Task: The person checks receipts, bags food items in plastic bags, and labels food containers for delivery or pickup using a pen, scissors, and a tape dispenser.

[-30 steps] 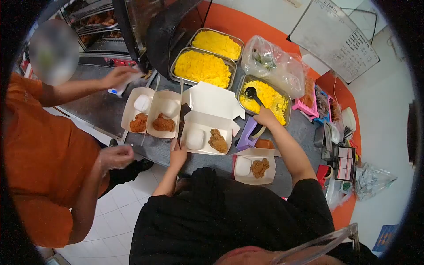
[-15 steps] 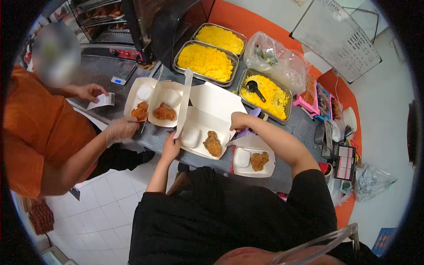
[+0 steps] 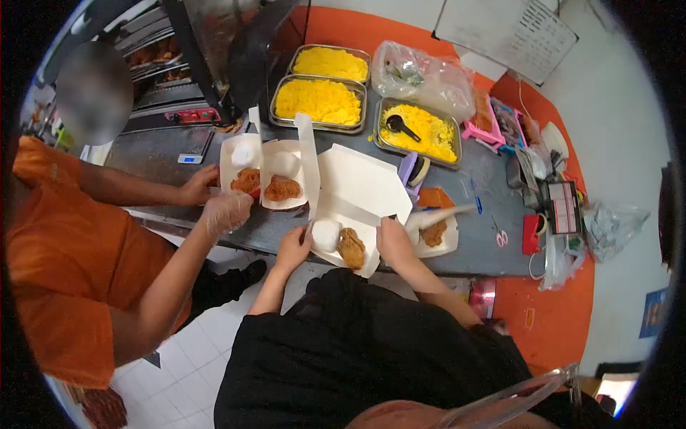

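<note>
In front of me at the counter's edge is a white cardboard food box (image 3: 361,179), its lid raised. It holds a white wrapped round portion (image 3: 326,234) and a piece of fried chicken (image 3: 351,248). My left hand (image 3: 291,248) is closed on the box's left side. On its right side my right hand (image 3: 395,244) pinches the edge. Just right of that hand stands a smaller box (image 3: 447,244) with fried chicken (image 3: 434,233), partly covered by its flap. Two more open boxes, a middle one (image 3: 289,203) and a leftmost one (image 3: 229,145), hold chicken and white portions.
A co-worker's gloved hand (image 3: 227,213) and bare hand (image 3: 199,187) are at the leftmost box. Metal trays of yellow rice (image 3: 318,100) line the back, one with a black spoon (image 3: 404,127). A purple-handled object (image 3: 412,171), scissors (image 3: 501,238) and a scale (image 3: 193,154) lie on the counter.
My right hand has come from beyond the small box to the large box's right edge. The small box's flap now leans over its chicken. The co-worker's hands have moved to the leftmost box.
</note>
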A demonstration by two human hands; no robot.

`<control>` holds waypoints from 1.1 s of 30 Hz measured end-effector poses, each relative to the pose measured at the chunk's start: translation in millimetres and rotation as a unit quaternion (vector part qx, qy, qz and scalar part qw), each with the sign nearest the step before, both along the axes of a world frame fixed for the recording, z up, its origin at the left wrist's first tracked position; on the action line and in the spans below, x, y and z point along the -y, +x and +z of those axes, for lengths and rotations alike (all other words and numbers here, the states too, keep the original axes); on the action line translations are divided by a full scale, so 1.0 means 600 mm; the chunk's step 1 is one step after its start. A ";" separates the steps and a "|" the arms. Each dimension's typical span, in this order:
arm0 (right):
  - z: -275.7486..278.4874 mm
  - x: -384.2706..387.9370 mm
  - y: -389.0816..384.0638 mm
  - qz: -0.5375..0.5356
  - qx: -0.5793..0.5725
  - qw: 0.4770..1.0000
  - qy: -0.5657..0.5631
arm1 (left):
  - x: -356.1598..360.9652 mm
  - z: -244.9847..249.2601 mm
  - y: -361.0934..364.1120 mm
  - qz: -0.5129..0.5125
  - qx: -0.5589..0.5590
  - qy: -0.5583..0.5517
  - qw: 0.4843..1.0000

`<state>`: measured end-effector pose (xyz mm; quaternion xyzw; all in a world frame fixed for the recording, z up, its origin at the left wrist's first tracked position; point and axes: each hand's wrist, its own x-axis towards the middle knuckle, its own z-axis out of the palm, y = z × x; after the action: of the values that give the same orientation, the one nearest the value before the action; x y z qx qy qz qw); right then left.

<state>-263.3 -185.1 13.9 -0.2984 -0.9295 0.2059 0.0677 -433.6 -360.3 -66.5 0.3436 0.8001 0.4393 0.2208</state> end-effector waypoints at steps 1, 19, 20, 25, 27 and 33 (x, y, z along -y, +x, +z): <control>-0.007 0.017 0.015 -0.021 -0.040 0.999 -0.004 | 0.008 -0.001 0.010 -0.006 -0.014 0.008 1.000; -0.084 0.086 0.113 -0.110 -0.238 0.960 0.101 | -0.072 -0.014 -0.038 0.001 0.068 0.108 0.992; -0.084 0.088 0.110 -0.113 -0.240 0.959 0.101 | -0.070 -0.015 -0.042 -0.002 0.066 0.108 0.992; -0.102 0.065 0.085 -0.196 -0.217 0.956 -0.023 | -0.057 0.037 -0.047 -0.093 0.069 0.032 0.993; -0.097 0.042 0.076 -0.238 -0.224 0.936 -0.135 | -0.062 0.037 -0.054 -0.104 0.047 0.013 0.993; -0.089 0.012 0.068 -0.258 -0.260 0.864 -0.345 | -0.073 0.049 -0.066 -0.074 0.266 0.043 0.960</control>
<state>-222.6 -192.2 -39.2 -0.4674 -0.6376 0.5589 0.2505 -473.3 -316.7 -37.3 0.2815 0.6651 0.5314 0.4428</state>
